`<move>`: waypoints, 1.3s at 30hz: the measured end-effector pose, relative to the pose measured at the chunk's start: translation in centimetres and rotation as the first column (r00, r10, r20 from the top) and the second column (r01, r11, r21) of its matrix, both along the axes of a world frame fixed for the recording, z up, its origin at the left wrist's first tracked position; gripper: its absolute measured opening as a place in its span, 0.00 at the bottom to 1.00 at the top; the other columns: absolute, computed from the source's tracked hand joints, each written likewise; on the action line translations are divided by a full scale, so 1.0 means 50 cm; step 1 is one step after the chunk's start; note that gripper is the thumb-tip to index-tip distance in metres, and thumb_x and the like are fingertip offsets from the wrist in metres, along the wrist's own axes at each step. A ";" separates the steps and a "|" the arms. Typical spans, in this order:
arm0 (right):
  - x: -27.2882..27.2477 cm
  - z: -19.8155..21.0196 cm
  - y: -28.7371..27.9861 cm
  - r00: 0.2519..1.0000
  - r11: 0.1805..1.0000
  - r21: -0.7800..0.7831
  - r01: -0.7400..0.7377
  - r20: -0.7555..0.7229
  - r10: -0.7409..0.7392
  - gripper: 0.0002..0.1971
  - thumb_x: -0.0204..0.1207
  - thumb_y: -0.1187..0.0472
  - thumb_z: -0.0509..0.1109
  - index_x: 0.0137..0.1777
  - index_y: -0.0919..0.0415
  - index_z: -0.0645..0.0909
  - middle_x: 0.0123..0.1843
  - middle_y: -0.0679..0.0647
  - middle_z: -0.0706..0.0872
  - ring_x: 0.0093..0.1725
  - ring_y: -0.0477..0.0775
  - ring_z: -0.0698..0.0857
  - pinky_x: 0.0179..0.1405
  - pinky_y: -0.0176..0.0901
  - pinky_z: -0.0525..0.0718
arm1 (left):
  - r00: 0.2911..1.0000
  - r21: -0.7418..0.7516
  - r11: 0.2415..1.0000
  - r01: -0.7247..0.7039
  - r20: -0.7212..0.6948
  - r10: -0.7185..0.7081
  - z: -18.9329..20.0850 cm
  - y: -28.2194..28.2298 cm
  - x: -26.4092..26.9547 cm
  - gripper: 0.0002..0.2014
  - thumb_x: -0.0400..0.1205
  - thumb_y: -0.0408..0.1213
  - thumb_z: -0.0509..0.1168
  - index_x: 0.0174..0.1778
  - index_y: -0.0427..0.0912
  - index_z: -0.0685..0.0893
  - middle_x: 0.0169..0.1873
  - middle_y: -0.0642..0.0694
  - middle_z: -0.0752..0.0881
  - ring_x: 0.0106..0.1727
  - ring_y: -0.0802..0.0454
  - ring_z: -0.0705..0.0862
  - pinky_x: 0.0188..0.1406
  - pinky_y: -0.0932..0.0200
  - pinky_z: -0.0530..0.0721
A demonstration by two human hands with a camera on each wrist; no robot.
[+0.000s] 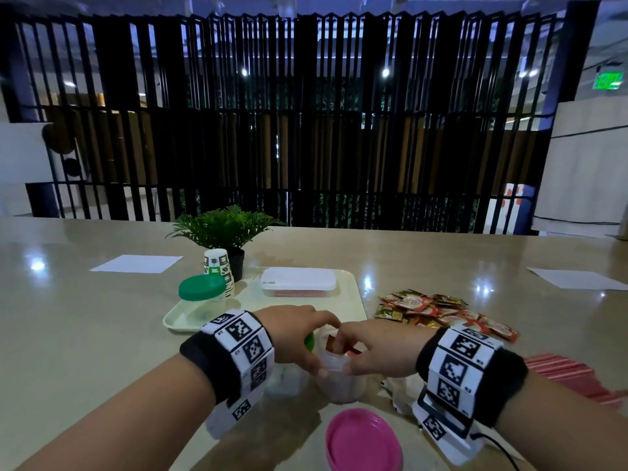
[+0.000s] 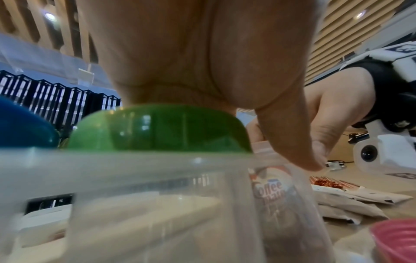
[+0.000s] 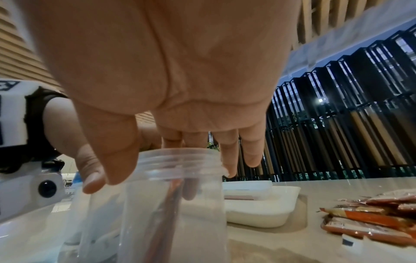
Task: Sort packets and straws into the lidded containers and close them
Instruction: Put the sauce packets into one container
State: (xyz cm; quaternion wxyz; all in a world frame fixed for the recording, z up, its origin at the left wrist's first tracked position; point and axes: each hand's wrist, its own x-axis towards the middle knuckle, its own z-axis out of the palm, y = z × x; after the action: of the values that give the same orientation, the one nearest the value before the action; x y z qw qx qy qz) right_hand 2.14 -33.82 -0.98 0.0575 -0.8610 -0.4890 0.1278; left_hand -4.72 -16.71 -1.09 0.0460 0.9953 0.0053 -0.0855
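A clear open jar (image 1: 339, 385) (image 3: 175, 222) stands near the table's front edge with packets (image 1: 334, 345) upright inside, one a creamer packet (image 2: 270, 190). My left hand (image 1: 299, 334) grips its rim, thumb (image 2: 303, 142) on the near side and fingers curled over the far side. My right hand (image 1: 370, 351) (image 3: 180, 89) has its thumb outside the rim and straight fingers reaching into the mouth, onto the packets (image 3: 166, 213). The jar's pink lid (image 1: 363, 443) lies loose just in front. A pile of loose packets (image 1: 441, 311) and red straws (image 1: 560, 368) lie to the right.
A cream tray (image 1: 353, 294) behind the hands carries a teal-lidded jar (image 1: 202, 290) and a white-lidded box (image 1: 299, 280). A green-lidded jar (image 2: 157, 128) stands under my left palm. A potted plant (image 1: 227, 229), paper cups (image 1: 217, 263) and white packets (image 1: 401, 392) are nearby.
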 end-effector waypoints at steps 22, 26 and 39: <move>0.018 -0.028 -0.007 0.994 0.989 0.144 0.043 -0.103 -0.028 0.08 0.75 0.51 0.72 0.51 0.46 0.79 0.51 0.42 0.82 0.53 0.46 0.81 0.57 0.48 0.83 | 0.987 0.233 0.959 0.162 -0.044 -0.156 -0.006 -0.005 -0.002 0.26 0.80 0.61 0.63 0.74 0.59 0.75 0.71 0.46 0.72 0.69 0.45 0.73 0.64 0.47 0.75; 0.035 -0.004 -0.023 0.984 0.966 0.228 0.121 -0.160 -0.085 0.05 0.80 0.49 0.67 0.47 0.47 0.75 0.47 0.44 0.81 0.47 0.45 0.79 0.51 0.45 0.80 | 0.985 0.222 0.960 0.170 -0.019 -0.170 -0.008 -0.002 -0.004 0.26 0.80 0.60 0.63 0.74 0.59 0.75 0.70 0.46 0.72 0.69 0.45 0.73 0.65 0.48 0.75; 0.255 0.010 -0.068 0.833 0.824 -0.200 0.530 0.301 -0.464 0.12 0.82 0.60 0.63 0.60 0.64 0.80 0.62 0.57 0.84 0.52 0.54 0.80 0.49 0.42 0.76 | 0.988 0.164 0.974 0.156 -0.027 -0.153 -0.002 0.001 -0.004 0.26 0.79 0.61 0.65 0.73 0.61 0.76 0.70 0.51 0.72 0.68 0.49 0.72 0.65 0.51 0.75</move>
State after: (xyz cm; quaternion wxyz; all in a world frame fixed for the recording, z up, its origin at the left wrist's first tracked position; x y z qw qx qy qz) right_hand 14.90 -37.22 -0.47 -0.0904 -0.9672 -0.2265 0.0704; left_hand -4.90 -16.64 -1.19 -0.0439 0.9924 -0.0647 -0.0953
